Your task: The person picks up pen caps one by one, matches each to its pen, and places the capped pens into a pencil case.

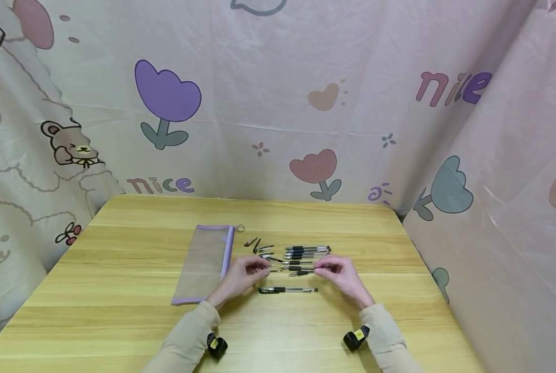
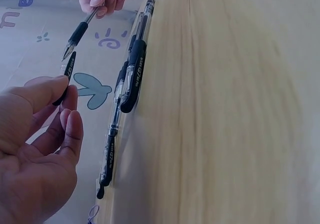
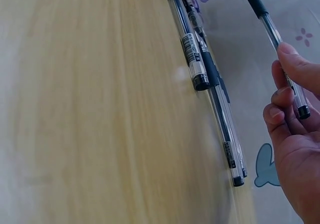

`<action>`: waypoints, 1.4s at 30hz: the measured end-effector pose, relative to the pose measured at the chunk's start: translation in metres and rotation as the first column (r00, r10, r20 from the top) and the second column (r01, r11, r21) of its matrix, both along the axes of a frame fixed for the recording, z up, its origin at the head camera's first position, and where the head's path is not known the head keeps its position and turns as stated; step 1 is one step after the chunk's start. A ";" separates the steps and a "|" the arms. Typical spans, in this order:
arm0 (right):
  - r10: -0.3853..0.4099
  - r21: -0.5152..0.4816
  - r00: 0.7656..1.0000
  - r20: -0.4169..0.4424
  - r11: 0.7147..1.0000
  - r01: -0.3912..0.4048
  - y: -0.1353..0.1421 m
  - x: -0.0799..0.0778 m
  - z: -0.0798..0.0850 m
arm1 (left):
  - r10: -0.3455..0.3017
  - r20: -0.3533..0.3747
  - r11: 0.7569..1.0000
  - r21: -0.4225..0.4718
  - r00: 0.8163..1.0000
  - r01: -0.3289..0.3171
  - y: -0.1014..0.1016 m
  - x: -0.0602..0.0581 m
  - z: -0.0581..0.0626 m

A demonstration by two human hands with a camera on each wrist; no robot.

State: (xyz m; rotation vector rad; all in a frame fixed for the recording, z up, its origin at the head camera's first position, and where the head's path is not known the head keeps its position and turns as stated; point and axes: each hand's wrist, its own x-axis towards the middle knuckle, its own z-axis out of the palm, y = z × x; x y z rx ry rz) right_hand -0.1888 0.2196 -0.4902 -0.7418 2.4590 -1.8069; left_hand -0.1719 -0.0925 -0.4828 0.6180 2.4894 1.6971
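Pinching, left fingers (image 2: 73, 131) on a tapered black cap (image 2: 71, 68), right fingers (image 3: 275, 116) on a clear tubular pen (image 3: 271, 31)

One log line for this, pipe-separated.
left hand: pinches cap | right hand: holds pen | pen: uncapped | pouch: flat on table

The pen (image 3: 271, 31) has a clear, glossy plastic barrel and a matt black grip section (image 3: 255, 3). The pen cap (image 2: 72, 63) is black plastic. The pouch (image 1: 200, 264) is translucent. The table (image 1: 119, 269) has smooth, wood-grained, softly reflective boarding. The backdrop (image 1: 259, 77) is creased cloth; the sleeves (image 1: 186, 334) are matt cloth.
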 end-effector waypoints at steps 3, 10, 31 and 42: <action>0.004 0.003 1.000 0.008 1.000 -0.005 -0.001 0.001 0.001 | -0.007 -0.001 1.000 0.000 1.000 0.007 0.000 0.000 0.000; 0.009 0.008 1.000 0.025 1.000 -0.009 -0.003 0.003 0.003 | 0.004 0.020 1.000 0.003 1.000 -0.004 0.002 0.000 -0.002; 0.029 0.062 0.999 0.036 0.998 -0.031 -0.008 0.005 0.005 | -0.039 0.036 0.999 0.000 0.999 0.039 0.004 0.001 0.001; 0.023 0.079 1.000 0.018 0.997 -0.025 -0.013 0.005 -0.004 | -0.050 0.043 0.998 -0.021 0.998 0.051 0.004 0.003 -0.002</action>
